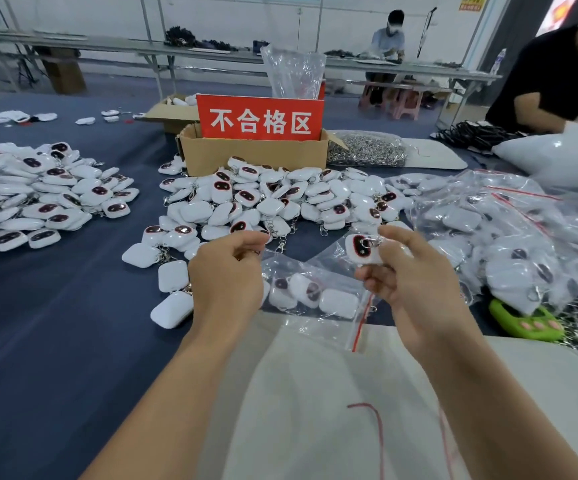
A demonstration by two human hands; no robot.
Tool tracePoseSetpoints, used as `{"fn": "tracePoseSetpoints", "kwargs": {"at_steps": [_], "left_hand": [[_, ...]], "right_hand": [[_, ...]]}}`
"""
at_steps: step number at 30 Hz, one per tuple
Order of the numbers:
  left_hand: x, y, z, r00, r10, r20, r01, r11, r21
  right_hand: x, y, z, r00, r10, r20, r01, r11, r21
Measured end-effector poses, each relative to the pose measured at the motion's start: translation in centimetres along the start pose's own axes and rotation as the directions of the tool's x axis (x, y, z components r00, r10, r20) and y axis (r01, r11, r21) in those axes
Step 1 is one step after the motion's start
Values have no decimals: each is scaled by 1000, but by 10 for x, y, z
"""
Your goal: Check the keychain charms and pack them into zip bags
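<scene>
White keychain charm (362, 249) held at the mouth of a zip bag (291, 268).
The right hand (409, 275) clamps the charm between thumb and fingers just above the bag, which holds a few more. The left hand (227, 271) pinches the bag's left edge. Loose charms (273, 199) are heaped beyond the bag, and packed bags (488, 230) lie to its right.

Dark navy tabletop (55, 323) bearing keychain charms (270, 199), white with a black oval patch rimmed in dark red on one face and plain white on the other; the held charm (362, 249) shows its patched face. Zip bag (315, 292): clear, with a red seal stripe. Brown cardboard box (246, 154) with red sign (261, 117) lettered in white; silver clasps (367, 150); lime-green item (523, 320) with pink spots; off-white cloth (315, 393) with red thread.
</scene>
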State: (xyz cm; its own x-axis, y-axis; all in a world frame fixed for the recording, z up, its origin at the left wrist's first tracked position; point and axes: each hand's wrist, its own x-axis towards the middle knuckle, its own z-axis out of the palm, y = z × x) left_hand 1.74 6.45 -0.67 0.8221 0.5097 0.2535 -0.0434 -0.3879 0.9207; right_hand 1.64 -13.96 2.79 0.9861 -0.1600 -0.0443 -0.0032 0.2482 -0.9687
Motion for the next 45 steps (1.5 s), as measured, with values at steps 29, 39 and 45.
{"fn": "tracePoseSetpoints", "kwargs": {"at_steps": [29, 39, 45], "left_hand": [[-43, 39, 31, 926, 116, 359, 63, 891, -450], [-43, 36, 29, 905, 157, 396, 19, 914, -406], [-46, 37, 31, 892, 221, 395, -61, 923, -380]], "right_hand": [[-19, 4, -5, 980, 64, 190, -46, 994, -96], [-20, 13, -4, 992, 18, 124, -3, 992, -123], [-20, 13, -2, 983, -34, 178, 62, 986, -155]]}}
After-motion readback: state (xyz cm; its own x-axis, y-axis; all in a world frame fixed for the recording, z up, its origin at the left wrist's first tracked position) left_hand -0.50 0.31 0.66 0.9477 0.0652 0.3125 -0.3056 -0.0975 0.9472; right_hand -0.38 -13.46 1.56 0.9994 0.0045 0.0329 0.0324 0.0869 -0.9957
